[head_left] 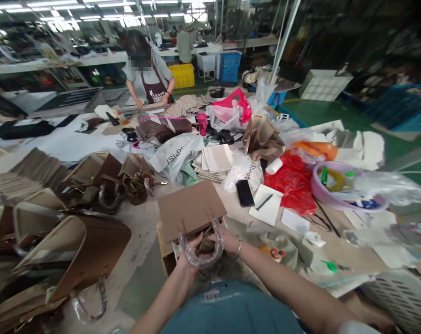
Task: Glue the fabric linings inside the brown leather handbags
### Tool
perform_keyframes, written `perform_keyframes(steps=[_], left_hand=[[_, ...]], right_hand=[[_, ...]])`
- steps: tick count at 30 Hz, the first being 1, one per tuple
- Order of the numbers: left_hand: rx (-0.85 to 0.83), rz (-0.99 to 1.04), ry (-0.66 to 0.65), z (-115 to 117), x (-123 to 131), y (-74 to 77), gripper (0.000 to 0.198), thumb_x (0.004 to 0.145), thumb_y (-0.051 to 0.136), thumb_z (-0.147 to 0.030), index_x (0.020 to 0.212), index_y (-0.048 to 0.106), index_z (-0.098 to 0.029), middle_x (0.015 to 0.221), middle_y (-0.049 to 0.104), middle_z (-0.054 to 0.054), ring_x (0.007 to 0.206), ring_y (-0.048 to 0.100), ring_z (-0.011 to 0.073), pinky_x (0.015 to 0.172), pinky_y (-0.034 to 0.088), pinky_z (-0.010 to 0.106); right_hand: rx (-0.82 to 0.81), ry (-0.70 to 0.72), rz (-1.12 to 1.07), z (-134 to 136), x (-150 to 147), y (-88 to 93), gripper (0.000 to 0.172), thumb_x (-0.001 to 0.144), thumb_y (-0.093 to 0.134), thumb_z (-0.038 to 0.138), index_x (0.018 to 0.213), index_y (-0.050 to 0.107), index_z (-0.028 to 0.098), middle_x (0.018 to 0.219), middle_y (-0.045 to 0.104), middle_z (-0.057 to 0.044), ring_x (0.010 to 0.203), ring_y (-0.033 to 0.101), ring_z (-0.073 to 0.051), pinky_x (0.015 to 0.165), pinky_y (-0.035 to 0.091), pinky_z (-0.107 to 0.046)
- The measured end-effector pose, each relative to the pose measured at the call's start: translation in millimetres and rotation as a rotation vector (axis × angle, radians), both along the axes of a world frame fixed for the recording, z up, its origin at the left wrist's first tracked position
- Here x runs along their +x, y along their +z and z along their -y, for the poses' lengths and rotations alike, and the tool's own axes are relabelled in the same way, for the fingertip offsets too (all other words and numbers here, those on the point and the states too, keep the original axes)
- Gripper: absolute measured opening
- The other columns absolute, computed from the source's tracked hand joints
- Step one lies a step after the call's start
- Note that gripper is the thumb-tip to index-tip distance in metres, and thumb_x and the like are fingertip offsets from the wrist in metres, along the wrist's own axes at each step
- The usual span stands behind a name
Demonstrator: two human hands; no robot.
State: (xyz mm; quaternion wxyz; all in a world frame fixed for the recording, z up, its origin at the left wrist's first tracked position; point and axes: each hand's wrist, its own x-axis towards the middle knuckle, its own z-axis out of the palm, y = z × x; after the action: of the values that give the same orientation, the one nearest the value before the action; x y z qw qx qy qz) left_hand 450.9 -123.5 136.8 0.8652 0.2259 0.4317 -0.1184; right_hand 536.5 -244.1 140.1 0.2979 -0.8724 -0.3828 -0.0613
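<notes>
A brown handbag (191, 208) lies on the table right in front of me, its flat panel facing up. Its curved handle, wrapped in clear plastic (203, 262), loops towards my body. Inside that loop is a crumpled olive-brown bundle (206, 242), perhaps fabric or a strap, at the bag's opening. My left hand (190, 253) closes on the bundle from the left. From the other side my right hand (227, 241), with a bracelet at the wrist, also grips it. Some fingertips are hidden by the handle and the bundle.
Several similar brown bags (78, 250) stand at left. Ahead lie stacked pale panels (215, 160), and a black phone (245, 193) is beside a notepad (266, 204). At right is a purple basin (349, 199). Across the table, a person in an apron (155, 88) works.
</notes>
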Motion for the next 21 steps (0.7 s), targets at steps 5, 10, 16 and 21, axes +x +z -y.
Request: perform_keyframes(steps=[5,10,16,21], left_hand=[[0.080,-0.070,0.088,12,2,-1.4,0.020,0.088,0.052,-0.014,0.100,0.064,-0.003,0.072,0.073,0.015,0.072,0.072,0.0315,0.067,0.059,0.045],[0.073,-0.068,0.012,11,0,6.9,0.015,0.086,0.055,-0.014,0.088,0.066,-0.004,0.067,0.072,0.014,0.064,0.071,0.0279,0.064,0.059,0.040],[0.021,-0.062,-0.176,1,8,31.2,0.022,0.087,0.057,-0.024,0.083,0.069,-0.006,0.062,0.071,0.012,0.048,0.066,0.0223,0.052,0.056,0.033],[-0.096,-0.061,-0.230,-2,7,28.7,0.028,0.086,0.058,-0.032,0.084,0.068,-0.006,0.071,0.072,0.015,0.061,0.070,0.0278,0.064,0.058,0.044]], right_hand=[[-0.084,-0.167,-0.181,22,-13,13.9,0.043,0.080,0.065,0.051,0.097,0.065,0.011,0.096,0.066,-0.015,0.095,0.060,-0.028,0.085,0.050,-0.041],[-0.065,-0.177,-0.504,35,-25,9.4,0.017,0.087,0.061,0.033,0.081,0.067,0.018,0.074,0.065,-0.004,0.070,0.060,-0.017,0.065,0.045,-0.026],[-0.062,-0.151,-0.490,20,-27,-1.7,0.017,0.080,0.061,0.009,0.066,0.065,0.016,0.071,0.065,-0.003,0.068,0.060,-0.014,0.063,0.042,-0.022],[-0.121,-0.149,-0.487,19,-27,0.2,0.011,0.078,0.062,0.013,0.068,0.067,0.016,0.075,0.068,-0.005,0.069,0.062,-0.015,0.061,0.043,-0.022]])
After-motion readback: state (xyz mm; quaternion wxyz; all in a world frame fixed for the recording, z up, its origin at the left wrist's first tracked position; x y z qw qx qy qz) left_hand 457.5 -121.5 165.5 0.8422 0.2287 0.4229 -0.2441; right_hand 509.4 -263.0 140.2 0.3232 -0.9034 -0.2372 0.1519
